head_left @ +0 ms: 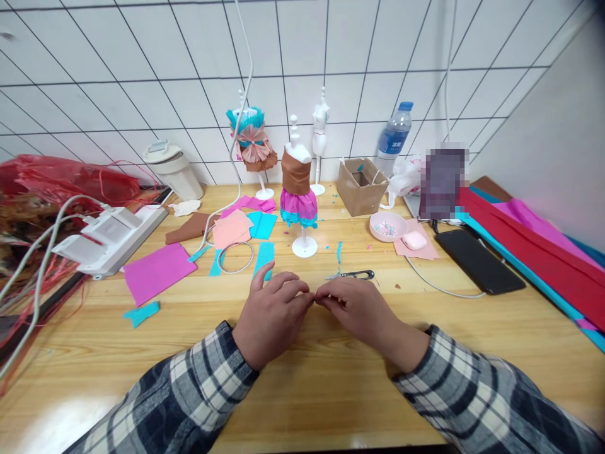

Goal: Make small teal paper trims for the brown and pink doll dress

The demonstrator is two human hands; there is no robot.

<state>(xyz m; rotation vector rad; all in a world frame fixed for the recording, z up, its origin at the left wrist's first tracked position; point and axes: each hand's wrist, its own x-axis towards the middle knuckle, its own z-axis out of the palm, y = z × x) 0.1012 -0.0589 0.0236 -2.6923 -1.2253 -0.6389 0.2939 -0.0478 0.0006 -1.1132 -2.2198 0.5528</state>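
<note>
Power strip (135, 239), worktop (340, 391)'s left edge; cup (176, 171), back left corner; bottle (394, 140), back edge; phone (478, 260), toward right edge.

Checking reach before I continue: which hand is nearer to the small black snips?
Right. The right hand is just on the person's side of the small black snips; the left hand is farther off, to their left and also on the person's side.

On the plastic bottle (397, 133) I see a blue label (393, 142) with white Chinese characters, apparently 冰露; I read nothing else.
</note>
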